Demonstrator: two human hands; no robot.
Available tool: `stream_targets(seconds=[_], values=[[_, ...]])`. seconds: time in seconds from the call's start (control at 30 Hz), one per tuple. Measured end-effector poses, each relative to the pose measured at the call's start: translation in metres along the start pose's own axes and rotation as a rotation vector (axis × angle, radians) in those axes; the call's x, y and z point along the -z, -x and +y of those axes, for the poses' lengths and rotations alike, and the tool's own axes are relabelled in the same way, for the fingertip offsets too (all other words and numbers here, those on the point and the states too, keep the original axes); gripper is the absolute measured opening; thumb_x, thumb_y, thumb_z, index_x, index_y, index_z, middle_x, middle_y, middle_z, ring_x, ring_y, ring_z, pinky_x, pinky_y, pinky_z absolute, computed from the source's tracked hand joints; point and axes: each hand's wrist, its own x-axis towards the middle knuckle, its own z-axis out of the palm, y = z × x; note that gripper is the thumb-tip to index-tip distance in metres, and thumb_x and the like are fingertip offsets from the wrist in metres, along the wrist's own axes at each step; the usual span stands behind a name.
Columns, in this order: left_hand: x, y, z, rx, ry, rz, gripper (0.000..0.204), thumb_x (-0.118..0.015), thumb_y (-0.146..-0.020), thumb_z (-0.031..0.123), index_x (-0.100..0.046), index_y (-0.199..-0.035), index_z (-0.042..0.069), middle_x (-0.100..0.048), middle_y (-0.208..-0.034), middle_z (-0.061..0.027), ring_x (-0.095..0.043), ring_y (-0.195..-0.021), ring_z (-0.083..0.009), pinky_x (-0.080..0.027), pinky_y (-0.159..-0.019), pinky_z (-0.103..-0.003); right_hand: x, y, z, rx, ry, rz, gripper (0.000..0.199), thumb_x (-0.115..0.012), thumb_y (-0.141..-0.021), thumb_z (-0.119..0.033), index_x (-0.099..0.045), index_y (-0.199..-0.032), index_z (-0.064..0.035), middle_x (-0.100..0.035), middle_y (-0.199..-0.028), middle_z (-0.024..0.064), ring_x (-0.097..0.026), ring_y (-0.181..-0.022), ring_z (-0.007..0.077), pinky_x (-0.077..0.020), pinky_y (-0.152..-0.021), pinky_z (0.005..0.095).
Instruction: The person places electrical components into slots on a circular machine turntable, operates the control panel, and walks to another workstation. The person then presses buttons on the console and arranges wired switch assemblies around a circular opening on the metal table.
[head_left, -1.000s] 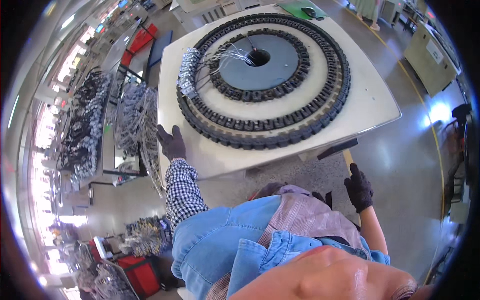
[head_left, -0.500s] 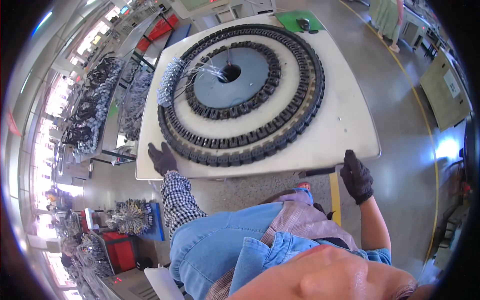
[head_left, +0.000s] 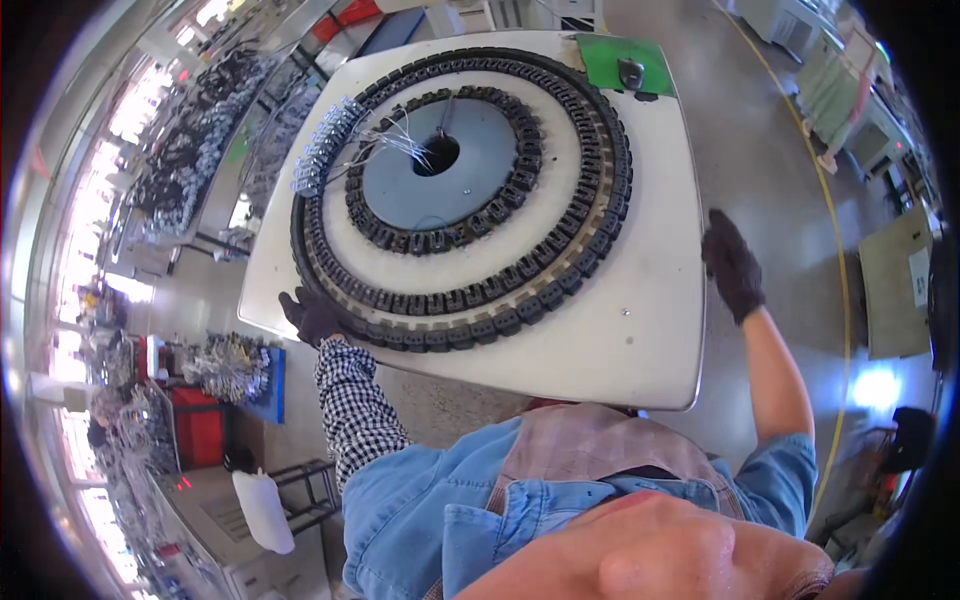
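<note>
Okay, dark-gloved left hand [head_left: 313, 317], fingers spread, gripping nothing I can see, beside the black segmented ring [head_left: 435, 337] on the white table [head_left: 655, 240]; dark-gloved right hand [head_left: 734, 270] by the table's right edge, grip unclear. I'd keep fingertips off the segments.

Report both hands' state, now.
Dark-gloved left hand: open, fingers spread beside the black segmented outer ring, nothing seen held.
Dark-gloved right hand: by the white round-cornered tabletop's right edge; open or closed cannot be told.
</note>
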Motion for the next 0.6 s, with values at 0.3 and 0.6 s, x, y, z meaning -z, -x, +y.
stream_targets(seconds=[0.3,0.6], values=[[-0.001,0.211,0.112,0.033,0.47,0.086,0.061,-0.052,-0.096,0.028,-0.027,-0.143,-0.002,-0.041,-0.14,-0.0168,-0.045,-0.124,-0.026,-0.038,-0.103,-0.036,-0.021,-0.259,0.069,-0.003,0.115,0.108,0.071,-0.06,-0.085,-0.045,-0.039,-0.142,-0.0072,-0.057,-0.126,0.017,-0.054,-0.117,0.0289,-0.045,-0.093,0.0379],[-0.022,0.31,0.182,-0.039,-0.322,0.171,0.063,-0.056,-0.091,0.033,-0.037,-0.139,-0.002,-0.038,-0.142,-0.0235,-0.033,-0.134,-0.0352,-0.025,-0.112,-0.042,-0.084,-0.361,0.014,-0.124,0.238,0.047,0.09,-0.061,-0.072,-0.065,-0.033,-0.145,-0.0205,-0.039,-0.142,0.0225,-0.04,-0.131,0.0365,-0.0375,-0.103,0.0453]])
